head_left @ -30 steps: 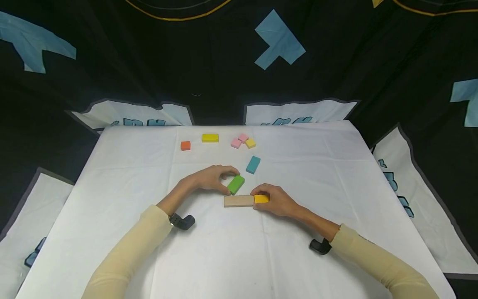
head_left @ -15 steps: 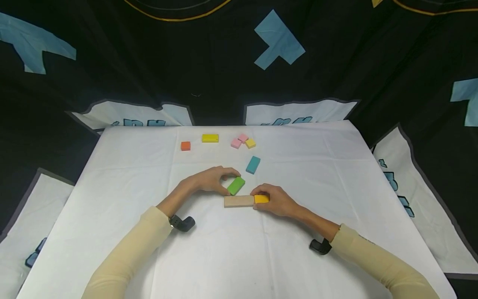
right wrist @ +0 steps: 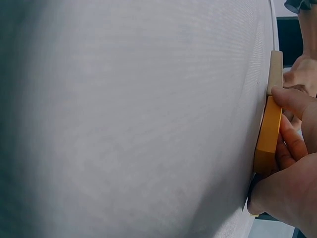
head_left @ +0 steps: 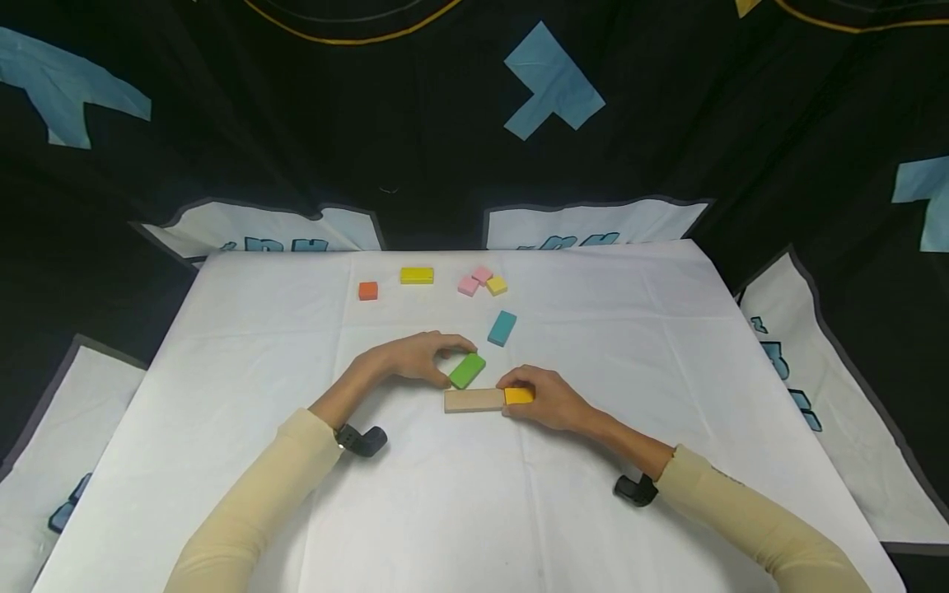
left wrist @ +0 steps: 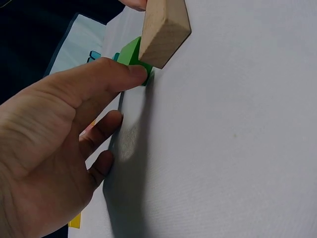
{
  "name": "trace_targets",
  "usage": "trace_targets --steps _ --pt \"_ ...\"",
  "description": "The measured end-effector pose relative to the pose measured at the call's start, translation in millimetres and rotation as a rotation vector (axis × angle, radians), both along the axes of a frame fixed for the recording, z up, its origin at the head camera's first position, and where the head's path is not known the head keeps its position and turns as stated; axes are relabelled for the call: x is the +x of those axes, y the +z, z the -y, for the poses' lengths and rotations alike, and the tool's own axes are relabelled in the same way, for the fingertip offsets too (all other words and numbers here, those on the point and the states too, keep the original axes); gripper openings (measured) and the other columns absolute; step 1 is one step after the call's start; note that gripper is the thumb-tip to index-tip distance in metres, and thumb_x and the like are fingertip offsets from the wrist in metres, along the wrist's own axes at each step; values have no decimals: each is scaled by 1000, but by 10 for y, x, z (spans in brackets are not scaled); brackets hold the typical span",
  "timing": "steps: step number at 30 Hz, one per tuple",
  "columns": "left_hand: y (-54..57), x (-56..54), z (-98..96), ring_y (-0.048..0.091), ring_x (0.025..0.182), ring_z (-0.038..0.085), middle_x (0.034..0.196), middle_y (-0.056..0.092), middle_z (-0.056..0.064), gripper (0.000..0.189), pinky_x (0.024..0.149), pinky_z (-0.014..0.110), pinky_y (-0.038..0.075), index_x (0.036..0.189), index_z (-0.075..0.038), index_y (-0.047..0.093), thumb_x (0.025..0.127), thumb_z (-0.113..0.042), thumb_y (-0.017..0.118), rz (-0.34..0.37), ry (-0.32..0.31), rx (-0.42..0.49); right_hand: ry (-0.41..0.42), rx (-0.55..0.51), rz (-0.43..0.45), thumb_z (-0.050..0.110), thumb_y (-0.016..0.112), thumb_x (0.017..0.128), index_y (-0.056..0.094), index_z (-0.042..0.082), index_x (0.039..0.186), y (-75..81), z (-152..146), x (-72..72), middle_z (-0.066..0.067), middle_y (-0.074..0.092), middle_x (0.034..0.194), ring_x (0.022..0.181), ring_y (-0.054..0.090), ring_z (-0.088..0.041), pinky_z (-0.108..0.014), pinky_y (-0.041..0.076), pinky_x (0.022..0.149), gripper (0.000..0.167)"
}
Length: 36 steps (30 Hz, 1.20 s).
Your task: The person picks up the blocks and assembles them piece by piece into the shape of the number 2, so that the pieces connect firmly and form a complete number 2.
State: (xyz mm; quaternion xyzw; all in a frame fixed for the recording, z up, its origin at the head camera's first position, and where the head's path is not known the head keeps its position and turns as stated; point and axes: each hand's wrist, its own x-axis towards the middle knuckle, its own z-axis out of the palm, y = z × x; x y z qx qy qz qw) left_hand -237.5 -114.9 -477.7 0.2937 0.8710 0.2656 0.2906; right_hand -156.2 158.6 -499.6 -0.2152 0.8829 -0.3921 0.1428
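Observation:
My left hand (head_left: 418, 356) holds a green block (head_left: 468, 371) by its ends, thumb at the near end and forefinger at the far one. In the left wrist view the thumb presses the end of the green block (left wrist: 130, 51). Just in front of it lies a long plain wooden block (head_left: 473, 400), sideways on the cloth. My right hand (head_left: 550, 399) grips an orange-yellow block (head_left: 518, 395) between thumb and fingers. This block (right wrist: 268, 130) stands end to end with the wooden block (right wrist: 275, 73) in the right wrist view. The green block lies slanted behind the wooden one.
Behind the hands lie a teal block (head_left: 502, 328), two pink blocks (head_left: 469, 285), a small yellow block (head_left: 497, 285), a longer yellow block (head_left: 417, 275) and an orange block (head_left: 367, 291). A white cloth (head_left: 415, 511) covers the table; dark curtains hang beyond.
The green block has turned slightly and shifted a little toward the wooden block, with the left thumb moving slightly left. The right hand and its orange-yellow block have stayed put.

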Motion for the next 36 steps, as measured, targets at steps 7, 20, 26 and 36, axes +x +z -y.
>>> trace_targets --steps 7,20,26,36 --pt "-23 12 -14 47 123 23 143 52 0 65 105 49 37 141 -31 55 82 -19 80 -18 6 2 -3 -2 -5 13 81 85 69 15 117 -11 2 7 4 65 108 96 56 -17 -36 48 92 34" --pt "-16 8 -10 47 126 23 145 51 0 67 106 49 36 142 -31 54 81 -19 80 -8 13 -9 8 -7 -10 14 81 85 69 16 117 -12 -5 -1 4 65 109 97 56 -17 -36 48 92 35" --pt "20 -13 6 42 133 24 149 46 1 69 109 51 32 146 -31 50 83 -19 78 33 3 -10 13 -16 -18 14 81 85 69 16 117 -33 -9 -10 4 65 109 96 56 -17 -35 49 91 35" --pt "-9 -204 57 54 105 22 141 55 0 56 98 44 41 145 -19 51 93 -28 68 94 55 183 15 -11 -28 14 82 84 70 15 116 -25 -9 -9 5 65 106 94 55 -15 -34 49 90 34"
